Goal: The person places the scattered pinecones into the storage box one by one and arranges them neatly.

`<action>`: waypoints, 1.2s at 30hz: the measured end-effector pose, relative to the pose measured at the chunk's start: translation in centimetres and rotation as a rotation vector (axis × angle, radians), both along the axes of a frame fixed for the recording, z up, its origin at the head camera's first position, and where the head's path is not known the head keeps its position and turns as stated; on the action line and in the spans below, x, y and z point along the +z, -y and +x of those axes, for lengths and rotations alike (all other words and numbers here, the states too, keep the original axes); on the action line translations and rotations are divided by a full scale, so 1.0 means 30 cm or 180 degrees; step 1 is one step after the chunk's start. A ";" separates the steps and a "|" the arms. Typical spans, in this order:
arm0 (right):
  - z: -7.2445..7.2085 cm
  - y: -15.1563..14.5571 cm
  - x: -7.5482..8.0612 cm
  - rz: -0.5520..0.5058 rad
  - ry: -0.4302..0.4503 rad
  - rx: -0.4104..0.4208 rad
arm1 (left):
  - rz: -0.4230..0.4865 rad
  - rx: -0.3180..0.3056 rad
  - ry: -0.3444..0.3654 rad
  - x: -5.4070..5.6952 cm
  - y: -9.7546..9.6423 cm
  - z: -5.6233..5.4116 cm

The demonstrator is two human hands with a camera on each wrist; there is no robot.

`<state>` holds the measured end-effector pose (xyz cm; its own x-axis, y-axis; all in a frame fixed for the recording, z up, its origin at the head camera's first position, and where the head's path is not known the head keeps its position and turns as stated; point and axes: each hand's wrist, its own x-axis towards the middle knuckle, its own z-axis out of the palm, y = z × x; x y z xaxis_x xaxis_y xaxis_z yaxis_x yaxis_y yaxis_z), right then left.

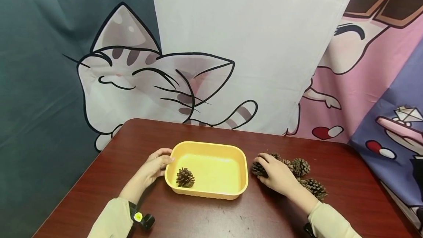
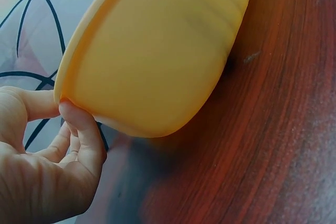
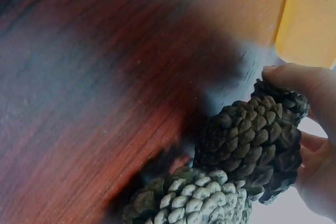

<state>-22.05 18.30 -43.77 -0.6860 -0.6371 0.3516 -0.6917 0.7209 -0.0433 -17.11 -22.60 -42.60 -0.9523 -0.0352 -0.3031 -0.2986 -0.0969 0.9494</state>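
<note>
A yellow plastic basin [image 1: 214, 172] stands on the table, with one brown pine cone [image 1: 185, 177] inside near its left front corner. My left hand [image 1: 154, 167] is at the basin's left side. In the left wrist view, its thumb and finger pinch the basin's rim [image 2: 59, 80]. To the right of the basin, my right hand [image 1: 277, 173] grips a pine cone [image 1: 259, 169] from above. The right wrist view shows the thumb and fingers around that dark pine cone [image 3: 283, 99], partly hidden by the hand.
More pine cones lie beside and behind the right hand, among them one at the back [image 1: 300, 167] and one nearer the front [image 1: 315, 188]. The reddish-brown table [image 1: 198, 219] meets a cartoon-printed cloth [image 1: 257, 47] behind it.
</note>
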 end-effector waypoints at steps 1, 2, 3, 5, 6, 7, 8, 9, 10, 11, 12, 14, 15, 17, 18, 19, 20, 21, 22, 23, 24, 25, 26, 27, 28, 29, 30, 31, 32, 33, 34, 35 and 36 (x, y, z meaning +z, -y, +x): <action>0.000 -0.001 0.002 -0.0030 -0.0012 0.0005 | 0.0004 0.0010 0.0004 0.000 0.000 0.000; 0.000 -0.001 0.004 -0.0055 -0.0024 0.0006 | 0.0012 0.0013 0.0003 -0.001 0.001 0.000; 0.001 -0.002 0.006 -0.0087 -0.0032 0.0007 | 0.0018 0.0014 0.0004 -0.001 0.001 0.000; 0.002 -0.003 0.013 -0.0153 -0.0026 -0.0004 | 0.0036 0.0015 0.0001 -0.002 0.001 -0.001; 0.003 -0.004 0.017 -0.0200 -0.0011 -0.0003 | 0.0044 0.0005 -0.0003 -0.003 0.001 -0.001; 0.003 -0.004 0.023 -0.0249 0.0010 0.0004 | 0.0055 0.0000 -0.0008 -0.004 0.001 -0.001; 0.003 -0.005 0.030 -0.0300 0.0023 0.0014 | 0.0064 -0.0010 -0.0016 -0.005 0.002 -0.001; 0.002 -0.004 0.036 -0.0345 0.0036 0.0024 | 0.0069 -0.0011 -0.0021 -0.006 0.002 -0.002; 0.001 -0.004 0.043 -0.0393 0.0057 0.0043 | 0.0078 -0.0010 -0.0029 -0.006 0.003 -0.002; -0.001 -0.003 0.051 -0.0453 0.0078 0.0068 | 0.0084 -0.0006 -0.0035 -0.007 0.003 -0.002; -0.003 -0.001 0.057 -0.0500 0.0099 0.0091 | 0.0092 -0.0008 -0.0036 -0.007 0.004 -0.002; -0.007 0.002 0.070 -0.0587 0.0135 0.0127 | 0.0091 -0.0009 -0.0041 -0.006 0.006 -0.002; -0.009 0.003 0.075 -0.0615 0.0149 0.0138 | 0.0096 -0.0007 -0.0045 -0.006 0.006 -0.001; -0.011 0.007 0.083 -0.0672 0.0169 0.0151 | 0.0091 -0.0017 -0.0046 -0.005 0.006 0.001; -0.011 0.009 0.086 -0.0686 0.0174 0.0145 | 0.0096 -0.0024 -0.0040 -0.006 0.006 0.002; -0.011 0.012 0.089 -0.0714 0.0187 0.0138 | 0.0092 -0.0026 -0.0035 -0.005 0.005 0.002; -0.011 0.016 0.092 -0.0746 0.0211 0.0121 | 0.0094 -0.0033 -0.0033 -0.004 0.004 0.003; -0.010 0.021 0.095 -0.0784 0.0225 0.0114 | 0.0098 -0.0038 -0.0029 -0.004 0.003 0.003; -0.010 0.029 0.098 -0.0823 0.0233 0.0108 | 0.0097 -0.0043 -0.0022 -0.004 0.004 0.004; -0.010 0.040 0.101 -0.0868 0.0258 0.0112 | 0.0099 -0.0039 -0.0016 -0.005 0.005 0.004; -0.010 0.051 0.107 -0.0914 0.0304 0.0124 | 0.0098 -0.0032 -0.0016 -0.006 0.006 0.005; -0.011 0.065 0.113 -0.0949 0.0327 0.0130 | 0.0095 -0.0022 -0.0023 -0.006 0.007 0.006; -0.011 0.079 0.121 -0.0980 0.0342 0.0139 | 0.0100 -0.0018 -0.0033 -0.008 0.008 0.007; -0.012 0.093 0.130 -0.1014 0.0344 0.0164 | 0.0098 -0.0023 -0.0040 -0.009 0.010 0.008; -0.013 0.106 0.137 -0.1041 0.0338 0.0179 | 0.0097 -0.0025 -0.0053 -0.010 0.010 0.008; -0.015 0.119 0.145 -0.1080 0.0356 0.0205 | 0.0096 -0.0033 -0.0067 -0.010 0.010 0.009; -0.017 0.132 0.151 -0.1115 0.0371 0.0227 | 0.0097 -0.0035 -0.0080 -0.011 0.009 0.008; -0.020 0.143 0.156 -0.1149 0.0367 0.0253 | 0.0099 -0.0044 -0.0090 -0.011 0.008 0.008; -0.024 0.155 0.158 -0.1189 0.0388 0.0288 | 0.0099 -0.0045 -0.0095 -0.012 0.007 0.007; -0.028 0.166 0.159 -0.1235 0.0420 0.0323 | 0.0095 -0.0043 -0.0098 -0.012 0.004 0.007; -0.032 0.177 0.156 -0.1278 0.0473 0.0356 | 0.0094 -0.0033 -0.0097 -0.012 0.002 0.006; -0.035 0.188 0.154 -0.1333 0.0550 0.0385 | 0.0091 -0.0031 -0.0095 -0.012 0.000 0.006; -0.039 0.199 0.149 -0.1390 0.0625 0.0412 | 0.0100 -0.0019 -0.0090 -0.013 -0.002 0.005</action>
